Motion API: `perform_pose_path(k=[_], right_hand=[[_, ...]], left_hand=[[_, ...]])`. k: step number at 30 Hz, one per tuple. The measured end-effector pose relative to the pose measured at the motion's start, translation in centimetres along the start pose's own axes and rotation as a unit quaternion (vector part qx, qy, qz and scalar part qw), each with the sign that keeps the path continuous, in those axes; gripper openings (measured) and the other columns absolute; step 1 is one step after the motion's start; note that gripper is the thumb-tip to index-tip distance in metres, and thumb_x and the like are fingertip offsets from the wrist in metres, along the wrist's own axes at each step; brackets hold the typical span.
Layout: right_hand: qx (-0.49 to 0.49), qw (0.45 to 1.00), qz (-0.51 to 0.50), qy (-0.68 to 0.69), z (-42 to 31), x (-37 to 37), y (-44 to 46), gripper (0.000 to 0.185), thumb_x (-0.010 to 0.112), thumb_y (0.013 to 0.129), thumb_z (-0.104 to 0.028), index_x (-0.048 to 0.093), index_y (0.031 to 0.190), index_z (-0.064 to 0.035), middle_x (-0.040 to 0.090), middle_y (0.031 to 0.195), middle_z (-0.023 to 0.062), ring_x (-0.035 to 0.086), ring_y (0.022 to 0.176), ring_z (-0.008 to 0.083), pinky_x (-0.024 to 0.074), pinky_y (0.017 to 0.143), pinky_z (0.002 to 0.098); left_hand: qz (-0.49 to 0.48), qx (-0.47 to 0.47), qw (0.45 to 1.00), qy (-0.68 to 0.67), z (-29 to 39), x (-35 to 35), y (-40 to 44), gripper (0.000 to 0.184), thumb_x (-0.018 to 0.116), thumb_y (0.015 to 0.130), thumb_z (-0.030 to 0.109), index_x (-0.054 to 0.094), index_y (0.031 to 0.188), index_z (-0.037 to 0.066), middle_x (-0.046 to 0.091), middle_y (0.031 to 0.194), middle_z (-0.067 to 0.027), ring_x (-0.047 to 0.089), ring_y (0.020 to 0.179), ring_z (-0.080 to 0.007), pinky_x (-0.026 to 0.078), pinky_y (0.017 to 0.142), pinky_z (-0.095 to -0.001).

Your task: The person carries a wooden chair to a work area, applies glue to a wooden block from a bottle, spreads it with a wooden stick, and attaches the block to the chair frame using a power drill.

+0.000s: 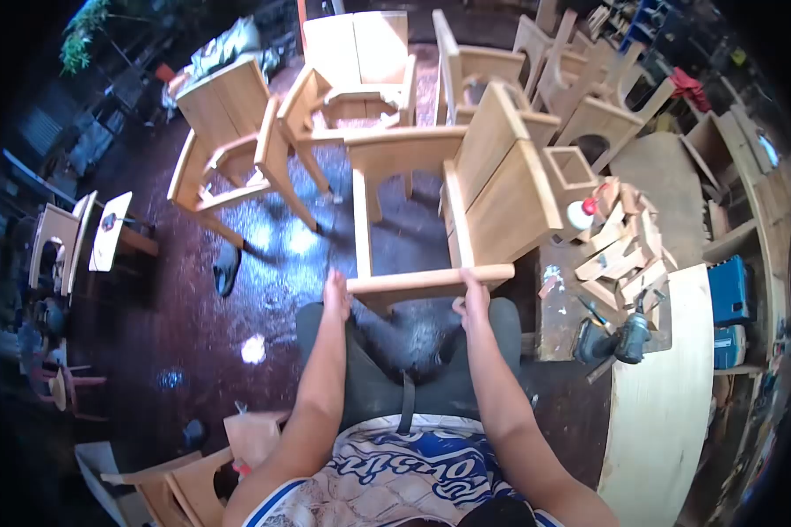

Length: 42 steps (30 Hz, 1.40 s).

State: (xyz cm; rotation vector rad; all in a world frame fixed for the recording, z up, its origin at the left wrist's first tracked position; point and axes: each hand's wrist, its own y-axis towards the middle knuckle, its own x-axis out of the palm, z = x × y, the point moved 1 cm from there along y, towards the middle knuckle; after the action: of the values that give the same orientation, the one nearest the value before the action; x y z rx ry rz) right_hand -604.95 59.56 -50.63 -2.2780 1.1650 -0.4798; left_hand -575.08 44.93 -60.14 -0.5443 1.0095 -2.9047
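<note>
Just beyond a person's knees [319,338], a wooden chair [501,206] has its near armrest [413,281] gripped by the left hand [337,295] at one end and the right hand [475,301] farther along (a wide spread, probably for steadiness).

dark glossy floor [193,351] with wooden chair frames [505,180] and a dark slipper [226,268], brown surface [562,338] with wood offcuts [620,255], white red-topped bottle [578,216], dark power tool [633,340]

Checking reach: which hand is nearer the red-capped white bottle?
Right. The right hand holds the near chair armrest, with the white bottle ahead and to its right; the left hand is farther, at the armrest's left end.
</note>
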Motion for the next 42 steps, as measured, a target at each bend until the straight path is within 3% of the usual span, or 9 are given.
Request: perform_pose_path(k=[3, 5, 7, 12, 15, 17, 19, 22, 42], right_hand=[[-0.154, 0.971, -0.073, -0.166, 2.6, -4.8, -1.2, 0.058, 0.078, 0.081, -0.025, 0.059, 0.132, -0.0022, 0.066, 0.124, 0.0144, 0.063, 0.116, 0.0271, 0.0512, 0.095, 0.0412], [-0.36, 0.865, -0.073, -0.342, 3.5, -7.9, -5.0, 0.049, 0.077, 0.078, -0.019, 0.066, 0.124, -0.0035, 0.07, 0.119, 0.0147, 0.061, 0.122, 0.0283, 0.0467, 0.105, 0.0382], [-0.429, 0.8, -0.074, -0.414, 4.1, -9.6, -7.7, 0.041, 0.076, 0.076, -0.018, 0.071, 0.115, -0.0052, 0.068, 0.124, 0.0174, 0.056, 0.127, 0.0362, 0.0431, 0.11, 0.0451], [-0.453, 0.759, 0.019, -0.466, 1.0, -10.6, -11.5, 0.034, 0.073, 0.076, -0.016, 0.074, 0.109, -0.008, 0.066, 0.128, 0.0174, 0.049, 0.133, 0.0416, 0.0377, 0.114, 0.0478], [-0.442, 0.764, 0.029, -0.468, -0.8, -10.9, -9.8, 0.036, 0.071, 0.077, -0.021, 0.074, 0.112, -0.0105, 0.064, 0.133, 0.0162, 0.045, 0.137, 0.0406, 0.0281, 0.119, 0.0518], [-0.39, 0.765, 0.027, -0.512, -1.5, -11.2, -7.2, 0.039, 0.07, 0.078, -0.023, 0.073, 0.116, -0.0112, 0.062, 0.136, 0.0157, 0.045, 0.138, 0.0396, 0.0283, 0.118, 0.0536], [-0.342, 0.761, 0.021, -0.552, -1.7, -11.4, -5.6, 0.046, 0.07, 0.079, -0.027, 0.071, 0.123, -0.0146, 0.056, 0.145, 0.0127, 0.04, 0.142, 0.0361, 0.0284, 0.117, 0.0596], [-0.265, 0.736, 0.06, -0.62, -1.8, -11.1, -4.8, 0.056, 0.073, 0.077, -0.032, 0.065, 0.132, -0.0231, 0.043, 0.157, 0.0071, 0.032, 0.148, 0.0307, 0.0294, 0.114, 0.0621], [-0.278, 0.708, 0.1, -0.641, -4.6, -9.0, -0.8, 0.046, 0.074, 0.075, -0.032, 0.07, 0.12, -0.0221, 0.051, 0.146, 0.0035, 0.039, 0.142, 0.0288, 0.0409, 0.104, 0.0571]], left_hand=[[-0.02, -0.018, 0.999, -0.024, -3.8, -1.3, -1.3, 0.082, 0.033, 0.101, 0.063, 0.017, 0.163, 0.012, 0.008, 0.172, -0.0055, 0.001, 0.158, -0.0276, 0.005, 0.122, -0.0564], [0.126, -0.056, 0.988, -0.066, -5.6, 1.3, -7.0, 0.074, 0.035, 0.101, 0.053, 0.024, 0.161, 0.012, 0.018, 0.17, -0.0048, 0.014, 0.155, -0.0271, 0.012, 0.121, -0.0559], [0.205, -0.143, 0.964, -0.086, -8.8, 2.2, -10.6, 0.049, 0.045, 0.097, 0.032, 0.055, 0.139, 0.01, 0.05, 0.147, -0.0113, 0.042, 0.137, -0.0273, 0.027, 0.114, -0.0494], [-0.001, -0.047, 0.965, 0.259, -18.5, 4.4, -11.2, 0.06, 0.056, 0.085, 0.023, 0.053, 0.137, -0.006, 0.063, 0.128, -0.0253, 0.062, 0.112, -0.0357, 0.048, 0.097, -0.0432], [-0.055, 0.045, 0.833, 0.548, -17.8, 6.3, -10.8, 0.058, 0.057, 0.083, 0.021, 0.055, 0.136, -0.005, 0.061, 0.134, -0.0275, 0.063, 0.118, -0.0397, 0.051, 0.096, -0.0423], [-0.394, -0.045, 0.451, 0.8, -16.8, 8.3, -10.2, 0.058, 0.056, 0.085, 0.023, 0.055, 0.136, -0.004, 0.056, 0.139, -0.0298, 0.058, 0.127, -0.0436, 0.051, 0.099, -0.0469], [-0.453, -0.061, 0.304, 0.836, -17.8, 8.7, -11.7, 0.054, 0.055, 0.089, 0.03, 0.057, 0.133, -0.002, 0.06, 0.138, -0.0227, 0.058, 0.127, -0.0364, 0.044, 0.106, -0.0439], [-0.426, -0.024, 0.343, 0.837, -20.3, 8.2, -12.9, 0.053, 0.055, 0.09, 0.031, 0.058, 0.132, -0.001, 0.061, 0.137, -0.0221, 0.058, 0.126, -0.0354, 0.045, 0.105, -0.0434], [-0.471, -0.008, 0.368, 0.802, -19.8, 11.1, -8.7, 0.049, 0.053, 0.099, 0.039, 0.065, 0.13, 0.003, 0.067, 0.129, -0.0182, 0.063, 0.119, -0.0291, 0.046, 0.103, -0.0398]])
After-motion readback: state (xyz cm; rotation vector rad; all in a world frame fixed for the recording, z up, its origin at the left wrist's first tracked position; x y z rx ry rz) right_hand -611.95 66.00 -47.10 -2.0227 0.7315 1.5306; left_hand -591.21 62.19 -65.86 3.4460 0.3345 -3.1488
